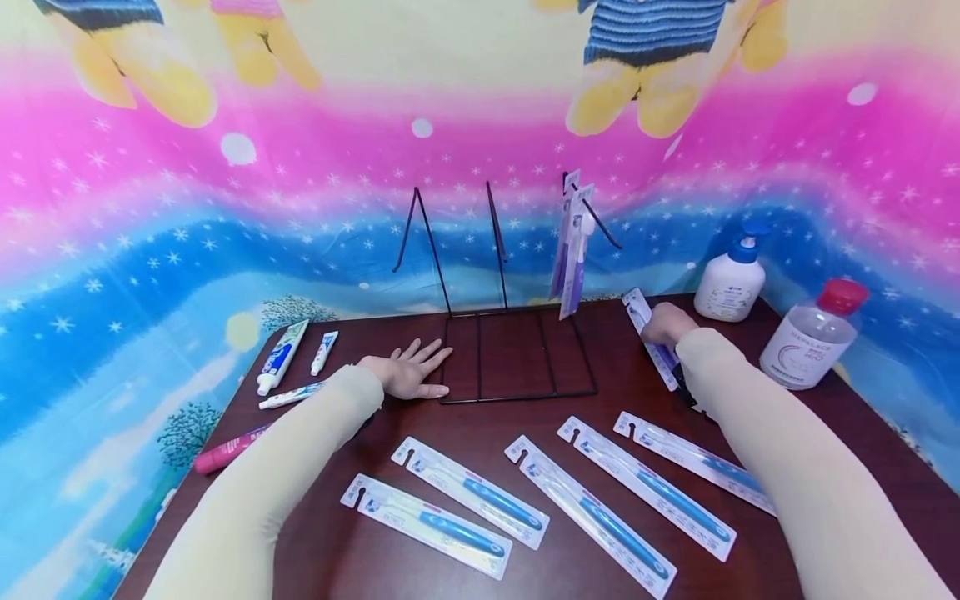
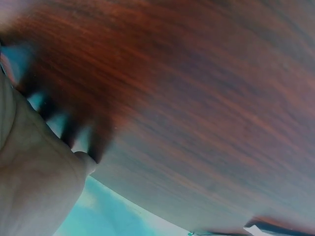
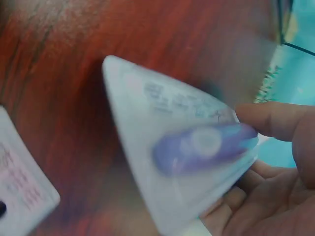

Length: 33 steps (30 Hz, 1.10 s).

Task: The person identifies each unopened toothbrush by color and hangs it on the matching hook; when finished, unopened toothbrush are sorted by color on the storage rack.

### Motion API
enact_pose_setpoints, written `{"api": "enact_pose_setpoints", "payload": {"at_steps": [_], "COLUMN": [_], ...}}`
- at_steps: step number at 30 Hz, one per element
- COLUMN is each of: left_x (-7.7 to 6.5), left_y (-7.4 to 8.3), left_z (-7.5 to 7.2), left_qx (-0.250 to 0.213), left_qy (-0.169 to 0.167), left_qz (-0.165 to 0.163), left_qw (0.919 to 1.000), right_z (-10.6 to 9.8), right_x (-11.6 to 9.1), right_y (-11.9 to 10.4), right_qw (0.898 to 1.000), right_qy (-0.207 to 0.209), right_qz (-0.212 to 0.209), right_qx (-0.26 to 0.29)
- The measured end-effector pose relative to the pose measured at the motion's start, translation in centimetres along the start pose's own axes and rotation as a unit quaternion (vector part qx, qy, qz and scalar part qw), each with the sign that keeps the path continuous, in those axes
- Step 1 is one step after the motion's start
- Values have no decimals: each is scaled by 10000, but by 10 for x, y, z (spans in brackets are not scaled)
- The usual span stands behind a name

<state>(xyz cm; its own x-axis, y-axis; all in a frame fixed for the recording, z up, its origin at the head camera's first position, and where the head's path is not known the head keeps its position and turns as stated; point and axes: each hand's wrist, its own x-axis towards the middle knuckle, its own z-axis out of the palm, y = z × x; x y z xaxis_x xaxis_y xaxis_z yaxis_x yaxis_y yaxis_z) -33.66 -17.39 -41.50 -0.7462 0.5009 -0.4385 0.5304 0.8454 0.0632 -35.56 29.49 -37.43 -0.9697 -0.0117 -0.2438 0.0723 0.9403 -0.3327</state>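
My right hand (image 1: 670,323) pinches a packaged purple toothbrush (image 3: 204,147) between thumb and fingers, at the right of the table. Its pack stands tilted in the right wrist view, with the handle end toward the camera. My left hand (image 1: 408,369) lies with fingers spread on the tabletop, fingertips right at the left side of the black wire rack (image 1: 517,398). Two packaged purple toothbrushes (image 1: 573,267) hang on the rack's right hook. The other two hooks (image 1: 422,218) carry nothing. Several packaged blue toothbrushes (image 1: 596,517) lie across the front of the table.
Toothpaste tubes (image 1: 282,358) and a pink tube (image 1: 225,450) lie at the left, partly behind the left sleeve. A white pump bottle (image 1: 729,283) and a clear bottle with a red cap (image 1: 810,342) stand at the back right. A patterned cloth (image 1: 360,150) hangs behind the table.
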Motion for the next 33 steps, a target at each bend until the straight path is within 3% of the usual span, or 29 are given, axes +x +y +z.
{"api": "enact_pose_setpoints", "payload": {"at_steps": [5, 9, 13, 17, 22, 29, 33], "left_x": [-3, -4, -5, -2, -1, 0, 2], "left_y": [-2, -3, -4, -7, -9, -5, -3], "left_z": [-1, 0, -1, -4, -6, -5, -2], "left_qx": [-50, -79, -107, -206, -204, -100, -99], "left_qy": [11, 31, 82, 122, 121, 63, 23], "left_qz": [-40, -44, -2, 51, 11, 48, 87], "left_qw": [10000, 10000, 9999, 9997, 9997, 9999, 9999], "right_z": [-23, -46, -64, -67, -50, -15, -12], "right_x": [-20, -47, -88, -134, -174, -184, -179], "right_y": [-9, -23, -37, -50, -62, -71, -75], "right_qw": [9932, 9768, 9613, 9501, 9434, 9355, 9281], "right_qy": [398, 543, 830, 1258, 1680, 1970, 2068], "right_qz": [-88, -256, -688, -1235, -1619, -2083, -2304], "right_qx": [1093, 2057, 2535, 2574, 2359, 2066, 2066]}}
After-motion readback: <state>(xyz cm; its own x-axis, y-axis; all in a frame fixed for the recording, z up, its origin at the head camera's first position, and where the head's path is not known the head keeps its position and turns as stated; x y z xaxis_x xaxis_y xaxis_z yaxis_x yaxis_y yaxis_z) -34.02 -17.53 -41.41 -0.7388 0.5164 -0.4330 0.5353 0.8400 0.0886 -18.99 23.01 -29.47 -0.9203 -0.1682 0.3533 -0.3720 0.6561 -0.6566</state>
